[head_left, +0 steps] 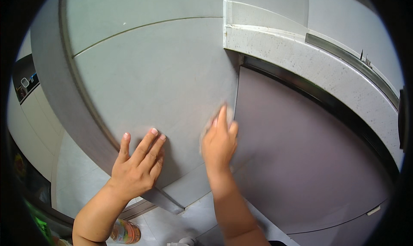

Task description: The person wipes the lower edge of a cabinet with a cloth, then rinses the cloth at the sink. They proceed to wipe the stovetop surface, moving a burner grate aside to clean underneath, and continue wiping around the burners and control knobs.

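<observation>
My left hand rests with fingers spread against the pale grey wall tile, holding nothing. To its right, my right hand presses a pale, crumpled cloth against the same wall. The cloth peeks out around the fingers and is smeared by motion, so its exact kind is hard to tell. Its forefinger points up along the wall, close to the upright edge of a mauve-grey cabinet door.
A speckled white countertop juts out above the cabinet, with a metal strip along it. A grey door frame borders the wall at left. On the floor stands a container with an orange label. Pale cupboards are at far left.
</observation>
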The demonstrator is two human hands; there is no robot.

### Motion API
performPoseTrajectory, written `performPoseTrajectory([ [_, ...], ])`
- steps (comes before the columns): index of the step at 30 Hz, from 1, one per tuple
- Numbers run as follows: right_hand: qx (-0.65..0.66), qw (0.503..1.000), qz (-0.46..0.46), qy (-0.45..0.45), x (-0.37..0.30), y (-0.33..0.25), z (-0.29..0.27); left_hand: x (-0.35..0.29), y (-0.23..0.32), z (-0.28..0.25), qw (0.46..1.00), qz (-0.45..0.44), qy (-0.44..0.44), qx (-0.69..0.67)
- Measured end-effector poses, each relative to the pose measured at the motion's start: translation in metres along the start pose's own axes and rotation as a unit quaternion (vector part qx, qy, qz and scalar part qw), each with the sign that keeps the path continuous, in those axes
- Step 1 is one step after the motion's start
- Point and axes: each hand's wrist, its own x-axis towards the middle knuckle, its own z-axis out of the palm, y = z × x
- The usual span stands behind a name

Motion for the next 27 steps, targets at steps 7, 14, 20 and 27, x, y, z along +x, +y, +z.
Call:
performPoseTrajectory([
  [7, 0.093, 0.982, -0.131, 0.101, 0.011, -0.005, 0.019, -0.001, -0.018, -0.003, 1.0, 0.002, 0.004, -0.003],
  [14, 0.052, 0.985, -0.155, 0.054, 0.049, -0.053, -0.005, -0.007, -0.022, -0.011, 1.0, -0.004, -0.026, -0.013],
  [20, 0.04, 0.991, -0.122, 0.035, -0.073, 0.053, 0.036, 0.001, -0.016, -0.004, 1.0, 0.005, 0.002, -0.013],
  [27, 0.058, 0.966, -0.214, 0.13, 0.064, -0.018, 0.01, -0.001, -0.02, -0.006, 1.0, -0.002, -0.023, -0.02],
])
